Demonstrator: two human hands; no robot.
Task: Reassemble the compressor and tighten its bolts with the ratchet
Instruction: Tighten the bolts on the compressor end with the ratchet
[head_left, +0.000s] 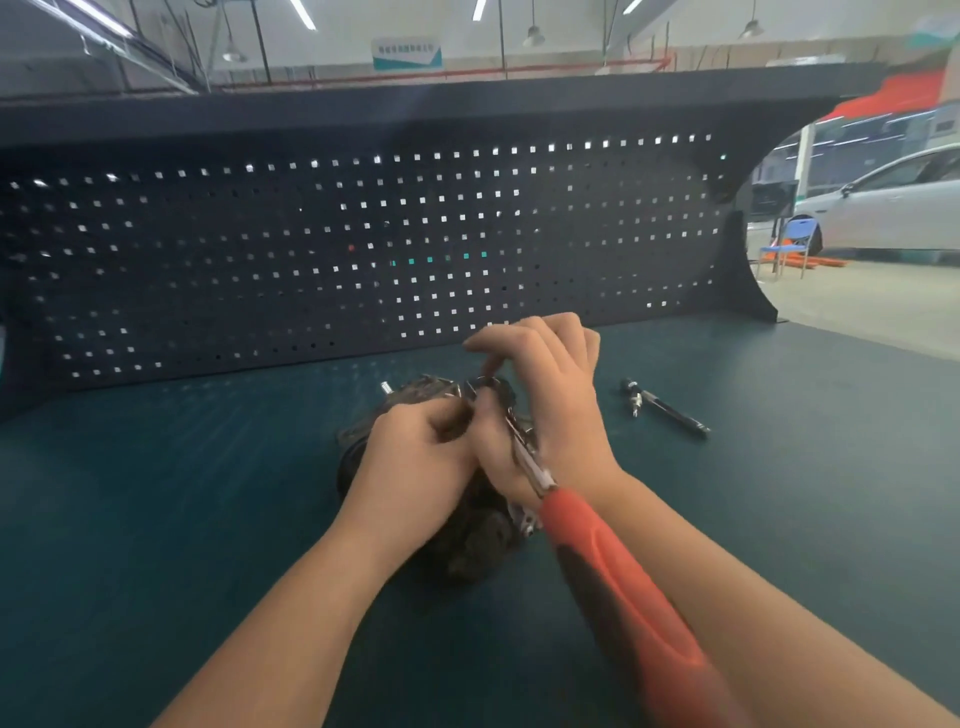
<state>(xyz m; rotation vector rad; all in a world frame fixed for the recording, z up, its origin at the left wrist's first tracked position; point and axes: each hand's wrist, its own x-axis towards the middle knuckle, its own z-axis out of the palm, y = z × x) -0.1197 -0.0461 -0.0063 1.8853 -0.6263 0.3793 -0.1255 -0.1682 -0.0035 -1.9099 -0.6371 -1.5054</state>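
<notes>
The dark metal compressor (470, 543) lies on the green bench mat (208, 519), mostly hidden under my hands. My left hand (415, 462) grips its top, fingers curled over the casing. My right hand (545, 410) holds the ratchet (613, 582) near its head, with fingertips pinching at the head over a bolt on the compressor's far side. The ratchet's chrome shaft runs down to a long red and black handle that points toward me. A bolt end (385, 387) sticks up at the compressor's far left.
A black and chrome extension tool (667, 408) lies on the mat to the right of my hands. A dark pegboard (311, 249) stands behind the bench. Beyond the bench's right end are a blue chair (787, 244) and a white car (883, 208).
</notes>
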